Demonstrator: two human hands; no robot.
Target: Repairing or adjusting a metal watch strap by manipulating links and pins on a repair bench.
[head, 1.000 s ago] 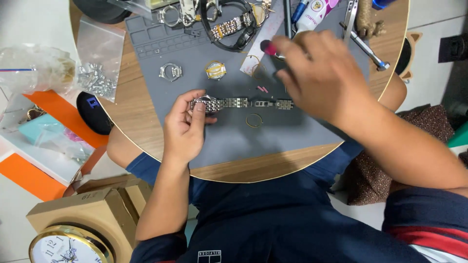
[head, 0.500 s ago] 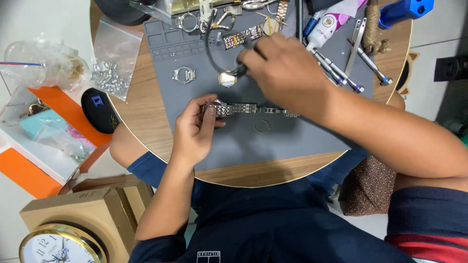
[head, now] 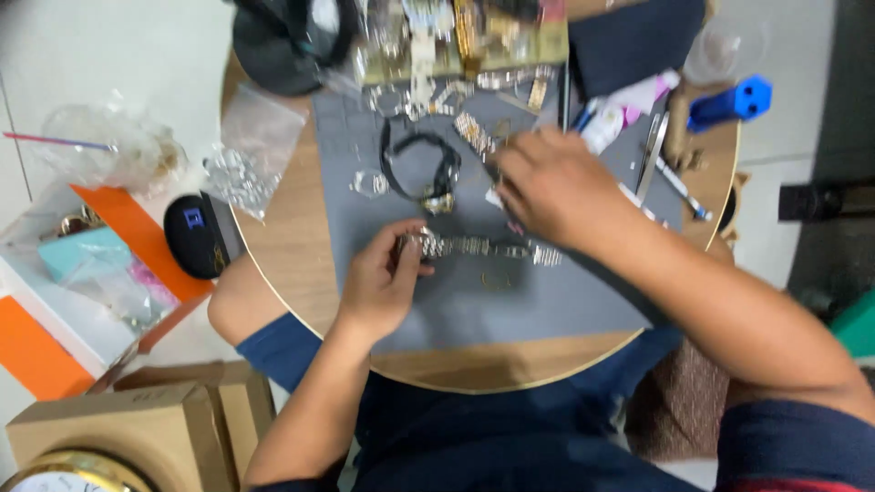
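Note:
A silver metal watch bracelet (head: 483, 247) lies stretched across a grey work mat (head: 547, 301) on a round wooden table. My left hand (head: 383, 282) pinches the bracelet's left end between thumb and fingers. My right hand (head: 547, 187) hovers over the mat above the bracelet's right part, fingers curled near the top edge of the mat; what it holds is hidden and blurred. A black strap with a gold watch case (head: 437, 178) lies just left of my right hand.
A small ring (head: 497, 281) and a silver watch part (head: 369, 184) lie on the mat. Tools, a blue block (head: 734, 102) and a tray of watch parts crowd the far edge. Plastic bags (head: 246, 155), a black case (head: 196, 235), cardboard boxes and a clock are at left.
My right hand has drawn back from the far tools toward the middle of the mat. The left hand keeps its hold on the bracelet's end. The camera view has shifted.

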